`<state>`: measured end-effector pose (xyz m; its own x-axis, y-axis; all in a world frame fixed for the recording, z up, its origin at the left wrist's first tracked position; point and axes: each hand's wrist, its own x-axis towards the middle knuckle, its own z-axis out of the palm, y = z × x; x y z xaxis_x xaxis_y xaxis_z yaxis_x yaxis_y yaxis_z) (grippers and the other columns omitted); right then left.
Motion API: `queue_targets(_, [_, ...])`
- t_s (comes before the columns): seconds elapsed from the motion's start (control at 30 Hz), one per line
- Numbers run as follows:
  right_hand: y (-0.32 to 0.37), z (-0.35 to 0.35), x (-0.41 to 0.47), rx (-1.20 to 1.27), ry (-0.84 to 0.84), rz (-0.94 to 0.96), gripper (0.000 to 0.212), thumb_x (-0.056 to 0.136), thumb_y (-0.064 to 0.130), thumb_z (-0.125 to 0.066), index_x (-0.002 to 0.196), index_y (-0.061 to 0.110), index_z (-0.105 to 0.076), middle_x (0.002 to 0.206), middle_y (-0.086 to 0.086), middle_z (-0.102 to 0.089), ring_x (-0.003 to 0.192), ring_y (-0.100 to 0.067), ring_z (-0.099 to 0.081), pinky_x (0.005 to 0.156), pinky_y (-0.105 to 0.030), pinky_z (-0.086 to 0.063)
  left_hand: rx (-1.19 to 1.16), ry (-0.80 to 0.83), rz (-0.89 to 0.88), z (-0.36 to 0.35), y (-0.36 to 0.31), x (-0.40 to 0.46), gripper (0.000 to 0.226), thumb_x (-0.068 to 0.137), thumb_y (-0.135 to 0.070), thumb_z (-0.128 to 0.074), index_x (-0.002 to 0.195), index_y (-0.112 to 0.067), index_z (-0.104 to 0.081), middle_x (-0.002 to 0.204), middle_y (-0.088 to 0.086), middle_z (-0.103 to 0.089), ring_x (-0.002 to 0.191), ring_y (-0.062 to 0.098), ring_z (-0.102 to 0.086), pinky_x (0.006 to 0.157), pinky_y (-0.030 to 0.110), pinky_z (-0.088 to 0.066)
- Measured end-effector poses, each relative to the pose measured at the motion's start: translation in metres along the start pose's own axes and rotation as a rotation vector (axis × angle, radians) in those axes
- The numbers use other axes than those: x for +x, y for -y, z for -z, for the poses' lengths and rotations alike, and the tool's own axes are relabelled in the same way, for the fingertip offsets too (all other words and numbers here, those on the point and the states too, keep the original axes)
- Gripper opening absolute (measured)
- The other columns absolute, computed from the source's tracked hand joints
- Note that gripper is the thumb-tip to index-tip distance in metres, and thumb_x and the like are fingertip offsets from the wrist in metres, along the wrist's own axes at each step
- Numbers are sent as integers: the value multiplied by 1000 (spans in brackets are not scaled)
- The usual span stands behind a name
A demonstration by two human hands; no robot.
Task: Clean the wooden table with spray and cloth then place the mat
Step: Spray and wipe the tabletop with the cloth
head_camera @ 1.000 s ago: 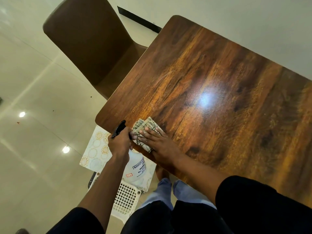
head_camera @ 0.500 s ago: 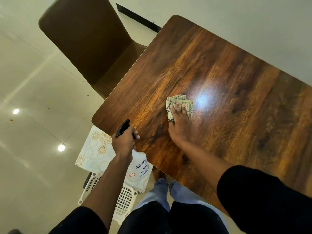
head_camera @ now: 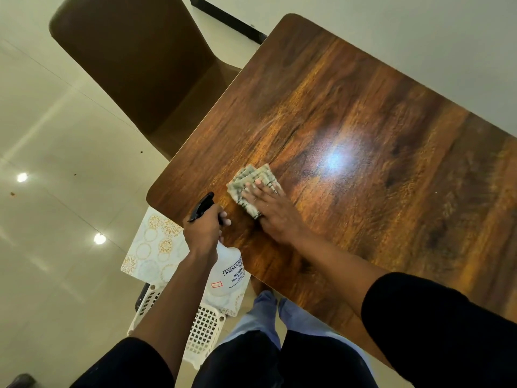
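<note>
Wooden table (head_camera: 363, 141): a glossy, dark-grained top with rounded corners; it fills the right and centre of the view, and one bright light reflection sits on it just beyond the cloth. All positions below are given relative to this table.

Chair (head_camera: 134, 65): brown, at the table's left edge, toward the far end.

Basket (head_camera: 205, 329): white lattice plastic, on the floor off the table's near-left corner, beside my legs.

Mat (head_camera: 156, 247): white with gold circle and flower patterns. It is not on the table; it lies over the basket, below the table's near-left corner, partly hidden by my left forearm and the bottle.

Spray bottle (head_camera: 228, 271): translucent white body with a printed label and a black trigger head. It is held at the table's near-left edge, the body hanging below that edge and the head at surface level.

My right hand (head_camera: 272, 211): flat on the tabletop near the near-left corner, fingers straight and spread, pressing down on the cloth.

My left hand (head_camera: 202, 233): fingers curled round the bottle's neck, one finger extended forward at the trigger.

Cloth (head_camera: 251, 187): folded, checked in a pale green-grey, lying flat on the table under my right fingertips, its far corners showing beyond them.
</note>
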<state>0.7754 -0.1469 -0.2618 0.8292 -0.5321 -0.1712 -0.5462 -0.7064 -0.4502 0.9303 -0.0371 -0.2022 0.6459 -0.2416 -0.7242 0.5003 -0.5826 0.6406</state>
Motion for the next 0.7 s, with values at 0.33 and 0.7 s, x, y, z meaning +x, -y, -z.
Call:
queue_targets(0.33, [-20, 34, 43, 188, -231, -585, 68, 102, 20, -48, 162, 32, -18, 170, 8, -11, 158, -14, 2, 125, -46, 1, -5, 16, -11, -9, -16, 13, 19, 93, -22, -71, 89, -5, -78, 74, 11, -77, 42, 10, -49, 48, 26, -43])
queue_targets(0.7, [-7, 13, 67, -39, 37, 121, 80, 91, 9, -57, 162, 27, -24, 171, 8, -9, 158, -14, 2, 121, -34, 18, -33, 49, -32, -32, -43, 40, 66, 76, -35, -76, 131, 2, -68, 85, 13, -82, 44, 11, -57, 41, 24, -43])
